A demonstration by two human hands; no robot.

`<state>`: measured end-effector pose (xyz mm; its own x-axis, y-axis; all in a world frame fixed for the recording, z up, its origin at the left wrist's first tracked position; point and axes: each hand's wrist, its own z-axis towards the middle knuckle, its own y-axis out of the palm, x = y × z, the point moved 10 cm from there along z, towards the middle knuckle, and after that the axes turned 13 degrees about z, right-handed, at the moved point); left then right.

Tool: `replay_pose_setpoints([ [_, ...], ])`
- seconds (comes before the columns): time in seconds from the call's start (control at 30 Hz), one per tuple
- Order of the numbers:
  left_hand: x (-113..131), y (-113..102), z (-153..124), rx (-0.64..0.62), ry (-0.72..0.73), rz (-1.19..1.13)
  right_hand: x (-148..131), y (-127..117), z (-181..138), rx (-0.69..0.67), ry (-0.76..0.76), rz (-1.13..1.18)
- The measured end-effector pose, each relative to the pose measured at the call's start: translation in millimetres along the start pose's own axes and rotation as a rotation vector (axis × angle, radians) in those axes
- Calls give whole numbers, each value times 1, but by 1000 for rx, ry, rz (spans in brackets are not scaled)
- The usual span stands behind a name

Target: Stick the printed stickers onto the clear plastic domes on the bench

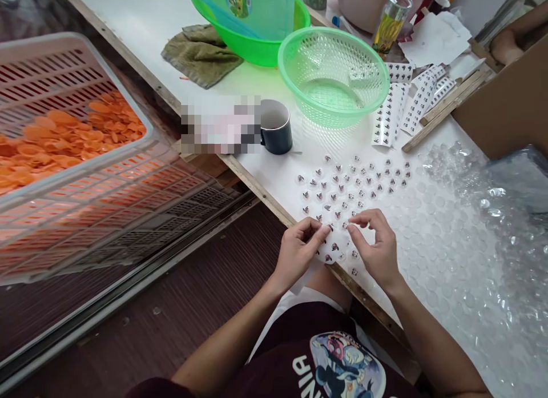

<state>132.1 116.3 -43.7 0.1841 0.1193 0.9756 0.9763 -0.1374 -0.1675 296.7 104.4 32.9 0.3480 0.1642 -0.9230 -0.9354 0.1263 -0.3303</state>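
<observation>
My left hand (302,245) pinches a white sticker sheet (336,249) printed with small dark-and-red cartoon figures, at the table's front edge. Just to the right, my right hand (377,246) has its thumb and index fingertip brought close together beside the sheet. Whatever is between those fingertips is too small to make out. Beyond both hands lie many small clear discs, each bearing a printed sticker (341,188), spread in loose rows on the white table (274,184). Plain clear discs (449,261) cover the table to the right.
A dark mug (277,136) stands near the edge. Behind it are a green basket (334,109), a green basin (257,52) and a brown cloth (201,55). More sticker sheets (387,115) lie by wooden strips (445,109). A crate (77,164) of orange pieces stands left.
</observation>
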Motion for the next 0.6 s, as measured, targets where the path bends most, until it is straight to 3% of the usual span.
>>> replay_pose_setpoints([
  [0.13, -1, 1, 0, -11, 23, 8, 17, 24, 4, -86, 144, 132],
  [0.3, 1, 2, 0, -38, 53, 45, 12, 25, 5, -19, 119, 288],
  [0.37, 2, 3, -1, -55, 69, 82, 10, 8, 12, 40, 88, 315],
  [0.47, 2, 2, -1, -58, 76, 109, 24, -44, 29, 212, 64, 301],
  [0.6, 0, 1, -1, -47, 87, 108, 75, -103, 48, 326, 202, 187],
])
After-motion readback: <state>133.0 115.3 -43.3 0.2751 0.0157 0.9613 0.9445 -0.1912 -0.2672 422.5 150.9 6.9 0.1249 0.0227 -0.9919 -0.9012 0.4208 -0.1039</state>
